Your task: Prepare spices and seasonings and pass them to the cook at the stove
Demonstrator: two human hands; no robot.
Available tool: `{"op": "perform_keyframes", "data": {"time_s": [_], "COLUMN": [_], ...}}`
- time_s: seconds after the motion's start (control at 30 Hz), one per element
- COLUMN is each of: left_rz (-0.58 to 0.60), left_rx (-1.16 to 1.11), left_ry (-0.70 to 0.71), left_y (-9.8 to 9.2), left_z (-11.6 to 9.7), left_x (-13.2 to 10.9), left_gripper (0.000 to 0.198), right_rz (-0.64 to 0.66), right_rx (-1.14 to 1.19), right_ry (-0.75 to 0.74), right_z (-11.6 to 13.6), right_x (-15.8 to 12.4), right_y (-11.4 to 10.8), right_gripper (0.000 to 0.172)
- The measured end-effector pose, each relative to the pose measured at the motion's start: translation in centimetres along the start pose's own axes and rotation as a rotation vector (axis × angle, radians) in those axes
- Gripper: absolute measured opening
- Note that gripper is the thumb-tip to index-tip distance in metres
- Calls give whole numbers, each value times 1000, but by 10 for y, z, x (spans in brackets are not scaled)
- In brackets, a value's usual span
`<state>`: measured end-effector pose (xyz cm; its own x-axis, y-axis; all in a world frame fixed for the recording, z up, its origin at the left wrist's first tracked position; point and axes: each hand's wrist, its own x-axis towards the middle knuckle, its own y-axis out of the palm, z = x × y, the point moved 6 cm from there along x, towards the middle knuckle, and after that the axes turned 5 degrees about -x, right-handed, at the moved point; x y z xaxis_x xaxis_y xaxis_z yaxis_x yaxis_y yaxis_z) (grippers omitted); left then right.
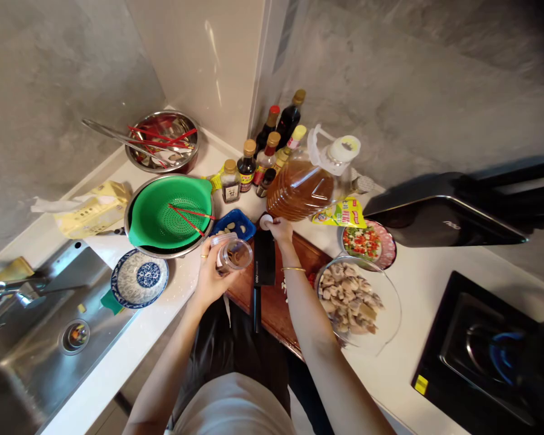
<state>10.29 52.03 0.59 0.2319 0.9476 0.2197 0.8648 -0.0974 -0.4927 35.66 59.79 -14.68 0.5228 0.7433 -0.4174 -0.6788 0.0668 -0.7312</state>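
Left hand [211,275] encircles a clear jar [236,255]; overtilting may cause spillage. Right hand [280,230] pinches a white object [266,222]; slackening may drop it onto the knife [265,263].

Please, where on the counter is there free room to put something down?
The widest bare patch of counter lies between the glass bowl and stove. A smaller one shows between the patterned dish and left hand. Bottles and the oil jug crowd the back.
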Motion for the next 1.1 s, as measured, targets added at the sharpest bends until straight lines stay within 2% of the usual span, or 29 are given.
{"op": "perform_keyframes", "data": {"time_s": [0.1,0.17,0.23,0.33,0.43,0.57,0.67,0.77,0.8,0.87,0.93,1.0,1.1], "left_rz": [-13,-28,-35,-27,-9,42,102,215,264,382,506,621,720], "left_rx": [-9,-25,-45,-89,-144,-220,-271,-364,-416,-545,-681,-806,-939], "left_ry": [-49,-78,-86,-73,-59,-40,1,68,74,52,6,-45,-133], "left_y": [2,5,9,16,22,29,33,36,37,40,44,47,50], "left_z": [6,8,6,-2,-11,-16,-22,-35,-39,-48,-55,-61,-65], "left_x": [0,1,3,6,7,3,1,1,1,-1,-5,-12,-19], "left_gripper": [63,64,63,62,60,65,67,68,69,70,73,78,82], "right_rz": [-57,-128,-188,-193,-134,-19,1,7,60,279,559,763,871], "right_rx": [108,271,414,310,68,-82,53,247,282,313,326,350,358], "right_ry": [-119,-304,-558,-823,-922,-962,-972,-873,-844,-827,-836,-835,-859], "right_z": [12,27,46,67,74,69,63,59,59,63,67,69,70], "right_x": [-31,-68,-114,-175,-207,-221,-218,-196,-187,-174,-170,-172,-178], "right_y": [-23,-48,-75,-99,-104,-108,-129,-158,-164,-166,-160,-152,-142], "right_gripper": [24,24,19,18,30,41,40,40,40,44,57,71,76]}}
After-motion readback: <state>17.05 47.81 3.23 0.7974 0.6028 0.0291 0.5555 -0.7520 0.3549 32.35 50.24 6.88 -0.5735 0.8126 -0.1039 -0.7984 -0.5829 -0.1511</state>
